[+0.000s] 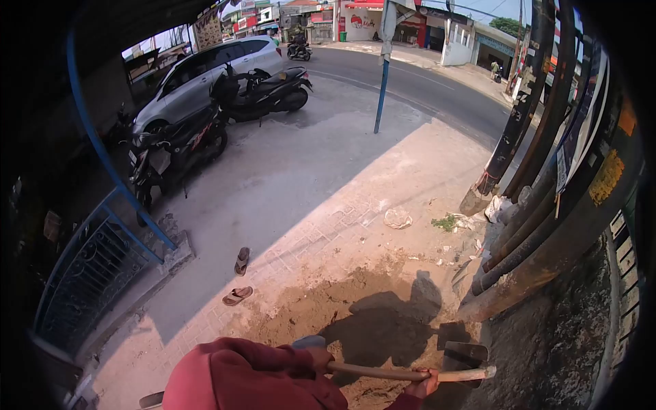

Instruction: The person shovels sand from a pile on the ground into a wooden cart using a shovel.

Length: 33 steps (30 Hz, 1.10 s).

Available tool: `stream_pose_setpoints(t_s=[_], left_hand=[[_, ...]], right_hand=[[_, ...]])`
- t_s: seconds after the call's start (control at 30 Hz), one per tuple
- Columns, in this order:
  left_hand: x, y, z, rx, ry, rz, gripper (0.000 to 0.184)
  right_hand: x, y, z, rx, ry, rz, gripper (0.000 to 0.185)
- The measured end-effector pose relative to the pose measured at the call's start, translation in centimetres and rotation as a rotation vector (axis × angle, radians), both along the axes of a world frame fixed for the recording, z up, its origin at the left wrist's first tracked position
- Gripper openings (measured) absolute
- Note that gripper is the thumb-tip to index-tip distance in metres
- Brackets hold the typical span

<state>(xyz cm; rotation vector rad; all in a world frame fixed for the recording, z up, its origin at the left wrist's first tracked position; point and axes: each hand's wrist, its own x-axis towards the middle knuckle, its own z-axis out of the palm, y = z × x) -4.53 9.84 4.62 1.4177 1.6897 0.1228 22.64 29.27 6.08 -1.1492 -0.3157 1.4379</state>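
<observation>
A long wooden-handled hoe (376, 372) lies roughly level across the bottom of the head view. Its dark, flat metal blade (466, 354) is near the right end, above a sandy soil patch (301, 311). My left hand (318, 359) is wrapped around the handle's left part, below a maroon sleeve (253, 372). Farther right, my right hand (425, 384) grips the handle close to the blade. A grey-blue thing (309, 342) shows beside my left hand; I cannot make out what it is. My shadow falls over the soil.
Two sandals (239, 295) rest on the paving left of the soil. Poles and pipes (540, 266) stand at the right. Parked motorcycles (263, 92) and a silver car (205, 75) are at the back left, near a blue metal fence (96, 260). A road (417, 89) runs behind.
</observation>
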Motion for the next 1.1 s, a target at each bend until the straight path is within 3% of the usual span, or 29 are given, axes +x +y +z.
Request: stream_pose_setpoints(t_s=[0.1,0.2,0.23,0.33,0.43,0.53,0.67,0.87,1.03,1.1], left_hand=[[3.8,-0.9,-2.0,0.098,-0.016,0.046,0.048],[5.9,-0.5,-6.6,-0.102,-0.109,0.055,0.059],[6.1,0.6,-7.4,-0.132,-0.144,-0.023,0.059],[6.8,2.5,-9.0,-0.224,-0.178,0.147,0.048],[7.6,5.4,-15.5,-0.342,-0.213,0.172,0.054],[8.5,7.8,-22.6,-0.220,-0.234,0.166,0.063],[9.5,12.8,-29.0,-0.194,-0.316,0.237,0.052],[11.3,19.4,-37.9,-0.188,-0.299,0.309,0.052],[11.9,17.3,-41.6,-0.228,-0.347,0.241,0.050],[12.0,16.0,-40.8,-0.404,-0.268,0.253,0.054]], right_hand=[[-0.9,3.3,-2.0,0.098,0.022,0.070,0.021],[-1.3,4.7,-3.7,0.021,-0.100,0.003,0.028],[-1.5,5.1,-5.1,0.045,-0.115,0.034,0.026],[-2.8,6.7,-7.5,-0.023,-0.241,0.062,0.016],[-4.2,8.6,-10.3,-0.056,-0.331,-0.001,0.013],[-5.2,10.9,-12.6,-0.060,-0.358,-0.037,0.013],[-5.9,14.7,-16.3,0.016,-0.475,-0.110,0.013],[-5.4,22.0,-25.8,-0.002,-0.665,-0.181,0.016],[-4.4,22.8,-34.4,-0.188,-0.706,-0.117,0.019],[-3.9,22.8,-36.9,-0.344,-0.728,-0.001,0.021]])
